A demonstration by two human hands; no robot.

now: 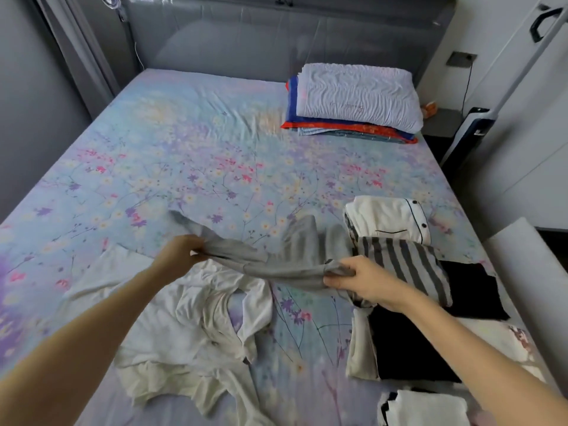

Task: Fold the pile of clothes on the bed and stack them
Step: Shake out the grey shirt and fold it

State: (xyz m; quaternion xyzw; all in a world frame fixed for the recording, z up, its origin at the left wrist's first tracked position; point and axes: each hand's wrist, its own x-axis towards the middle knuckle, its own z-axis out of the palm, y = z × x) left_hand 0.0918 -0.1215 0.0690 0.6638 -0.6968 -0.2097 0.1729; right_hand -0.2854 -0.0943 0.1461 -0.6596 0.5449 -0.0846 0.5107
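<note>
Grey fabric stretches between both hands above the near middle of the bed. The grey garment hangs there as a bunched, slightly blurred band, and its far part trails down onto the flowered bed cover. The left hand grips the left end, fingers curled tight round the gathered cloth. The right hand pinches the right end, thumb beneath and fingers folded over it. The garment thus runs left to right between the two grips and spreads away from them toward the far side.

Just beneath it, on the near left, a white garment lies crumpled and unfolded. On the right, folded pieces sit close together:
- a striped piece just beyond the right hand
- a white piped piece with dark buttons, farther still
- a black piece under the right forearm
- a second black piece further right
- a white folded piece at the near right edge

In the far right corner a pillow rests on folded blankets, in front of the grey headboard.
</note>
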